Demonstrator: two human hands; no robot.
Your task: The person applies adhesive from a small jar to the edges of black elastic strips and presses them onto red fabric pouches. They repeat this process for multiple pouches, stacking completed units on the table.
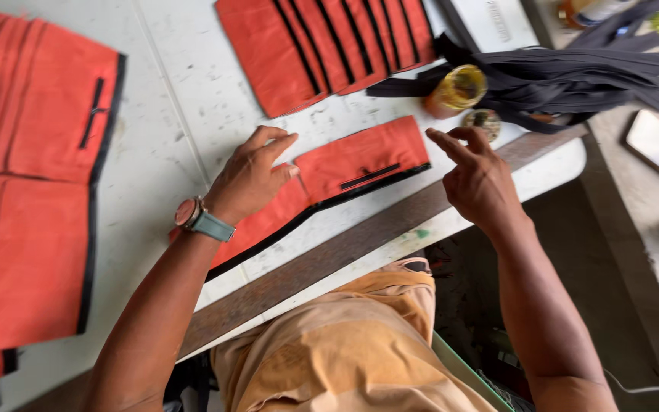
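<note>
Left hand [252, 177] sits flat on the orange fabric strip [345, 172], fingers spread, pressing rather than pinching. The strip lies slanted on the white table [184, 99], close to its near edge. Right hand [476, 179] hovers open just off the strip's right end, holding nothing. Bare table sits above the strip, before the orange stack [329, 46].
</note>
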